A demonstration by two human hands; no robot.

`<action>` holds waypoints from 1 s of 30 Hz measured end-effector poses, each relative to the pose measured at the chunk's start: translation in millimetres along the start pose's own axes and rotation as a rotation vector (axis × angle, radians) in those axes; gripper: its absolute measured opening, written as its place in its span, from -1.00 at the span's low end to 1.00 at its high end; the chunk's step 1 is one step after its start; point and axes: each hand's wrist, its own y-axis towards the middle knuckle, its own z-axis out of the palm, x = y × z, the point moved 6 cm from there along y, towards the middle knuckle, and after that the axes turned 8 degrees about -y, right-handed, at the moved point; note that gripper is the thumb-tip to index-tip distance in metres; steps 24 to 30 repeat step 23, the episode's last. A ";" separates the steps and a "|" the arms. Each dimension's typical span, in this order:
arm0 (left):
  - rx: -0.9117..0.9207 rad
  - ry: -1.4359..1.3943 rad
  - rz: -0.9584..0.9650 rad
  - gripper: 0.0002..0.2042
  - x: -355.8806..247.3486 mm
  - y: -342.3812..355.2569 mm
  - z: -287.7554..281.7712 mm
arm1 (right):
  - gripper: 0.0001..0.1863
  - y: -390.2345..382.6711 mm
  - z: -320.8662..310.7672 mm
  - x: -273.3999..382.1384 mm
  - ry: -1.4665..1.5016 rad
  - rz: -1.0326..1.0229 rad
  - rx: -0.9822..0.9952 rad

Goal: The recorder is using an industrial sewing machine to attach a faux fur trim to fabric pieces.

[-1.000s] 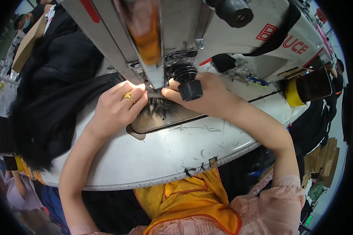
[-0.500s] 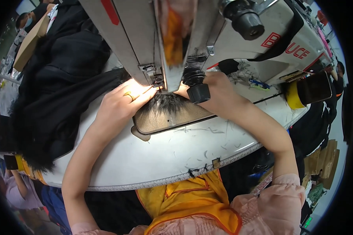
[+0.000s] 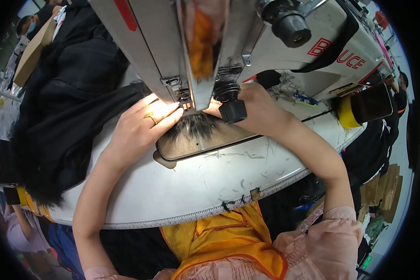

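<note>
The left hand (image 3: 142, 122) lay flat, palm down, on the white tabletop (image 3: 172, 191), its fingers (image 3: 169, 113) stretched out together and pressing on a tuft of black fur-like fabric (image 3: 196, 125) just beside the needle area of the sewing machine (image 3: 172, 42). A gold ring (image 3: 151, 118) showed on one finger. The hand was spread open rather than closed around anything; it only held the material down. The right hand (image 3: 256, 109) came in from the other side, behind the machine's black knob (image 3: 232, 111), with its fingertips hidden by the knob and the machine head, so how far it was closed, or whether it pinched the fabric, could not be told. The fur tuft rested on the metal plate (image 3: 205, 142) set into the tabletop, directly under the machine head and between the two hands. To the left, a large heap of black cloth (image 3: 65, 107) covered the far side of the tabletop and hung over its edge, reaching up to the left wrist. Loose thread scraps (image 3: 247, 156) lay scattered on the white surface near the plate. A measuring strip (image 3: 191, 215) ran along the front rim of the tabletop. At the right stood a yellow and dark cylinder (image 3: 359, 107), well apart from the hands.
</note>
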 end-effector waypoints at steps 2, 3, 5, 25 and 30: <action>-0.009 0.028 0.010 -0.70 1.8 0.4 -1.2 | -0.85 0.0 1.3 -3.4 0.007 -0.008 0.024; -0.026 0.019 0.020 -0.71 2.6 -0.5 -2.4 | -0.86 0.6 2.1 -4.1 0.015 -0.019 0.046; -0.049 0.016 0.033 -0.71 3.6 -2.0 -3.5 | -0.86 0.2 3.0 -7.6 0.064 0.001 0.129; -0.974 -1.277 -0.913 -0.38 46.7 -136.0 -51.8 | -0.76 -32.9 -6.8 4.1 0.340 0.042 -0.053; -0.974 -1.277 -0.913 -0.38 46.7 -136.0 -51.8 | -0.76 -32.9 -6.8 4.1 0.340 0.042 -0.053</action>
